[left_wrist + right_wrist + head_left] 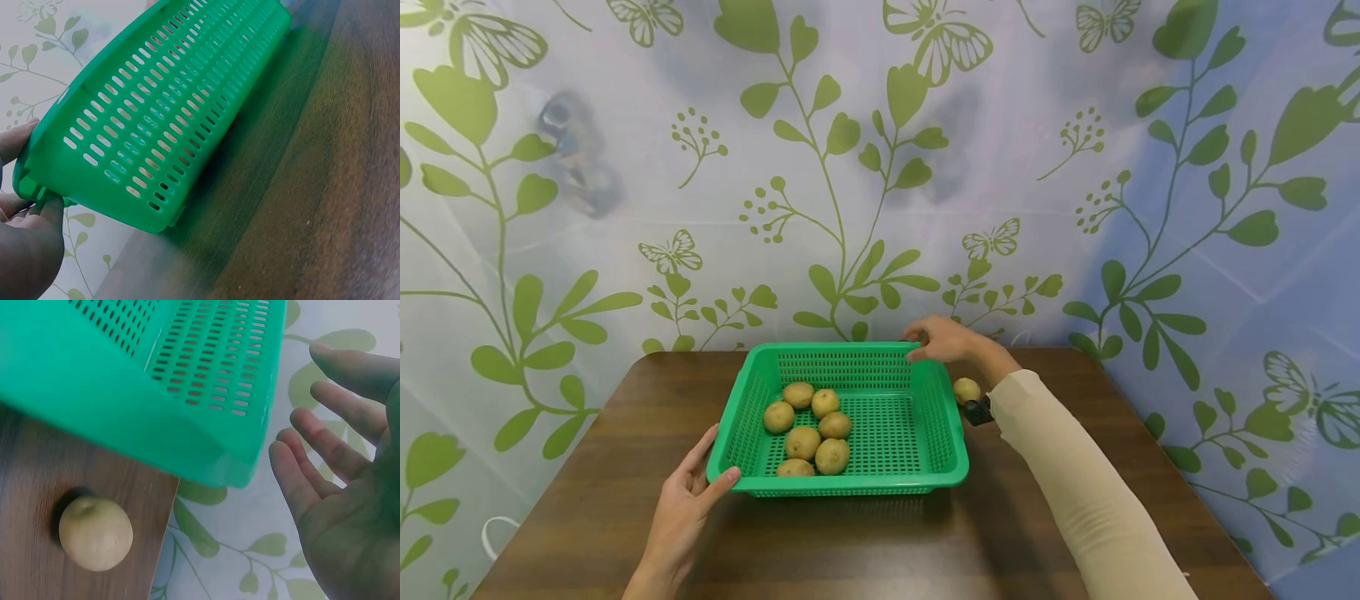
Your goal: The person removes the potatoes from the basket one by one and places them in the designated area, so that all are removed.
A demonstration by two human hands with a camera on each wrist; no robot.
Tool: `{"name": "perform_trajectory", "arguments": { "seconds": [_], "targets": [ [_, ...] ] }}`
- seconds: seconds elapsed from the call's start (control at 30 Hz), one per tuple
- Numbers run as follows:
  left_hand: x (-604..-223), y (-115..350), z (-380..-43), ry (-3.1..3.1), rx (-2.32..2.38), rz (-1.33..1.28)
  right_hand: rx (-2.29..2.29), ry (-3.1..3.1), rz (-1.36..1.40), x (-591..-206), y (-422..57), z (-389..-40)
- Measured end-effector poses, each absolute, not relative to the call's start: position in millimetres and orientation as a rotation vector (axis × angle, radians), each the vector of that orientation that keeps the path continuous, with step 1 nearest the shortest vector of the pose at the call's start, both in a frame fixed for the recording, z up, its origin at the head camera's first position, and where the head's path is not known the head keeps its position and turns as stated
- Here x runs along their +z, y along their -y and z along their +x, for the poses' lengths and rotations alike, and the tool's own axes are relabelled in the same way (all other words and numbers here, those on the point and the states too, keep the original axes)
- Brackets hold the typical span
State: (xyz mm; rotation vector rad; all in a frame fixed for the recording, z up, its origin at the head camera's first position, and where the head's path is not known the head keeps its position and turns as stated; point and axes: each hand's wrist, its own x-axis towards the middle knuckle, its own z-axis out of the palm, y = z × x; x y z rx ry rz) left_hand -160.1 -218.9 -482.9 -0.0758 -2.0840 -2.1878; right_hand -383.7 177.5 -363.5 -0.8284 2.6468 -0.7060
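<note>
Head view: left hand [679,505] clamped on green basket [865,482], presumably for steadiness; right hand [951,338] beside far corner, fingers apart.

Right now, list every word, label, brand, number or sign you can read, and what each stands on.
None can be read.
No lettering shows on the green basket, the potatoes, the table or the patterned backdrop.
The dark wrist device is too small to tell.

Hands [673,500] [946,340] flank a green basket [850,482] of potatoes [802,442], another potato [966,391] lying outside.
</note>
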Motion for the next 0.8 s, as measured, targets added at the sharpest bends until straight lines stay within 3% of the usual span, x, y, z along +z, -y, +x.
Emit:
{"name": "perform_trajectory", "arguments": {
  "seconds": [0.8],
  "targets": [
    [-485.0, 219.9, -160.1, 2.036, -2.237, -0.110, -0.721, -2.558, -0.871, -389.8, -114.3, -377.5]
  ]
}}
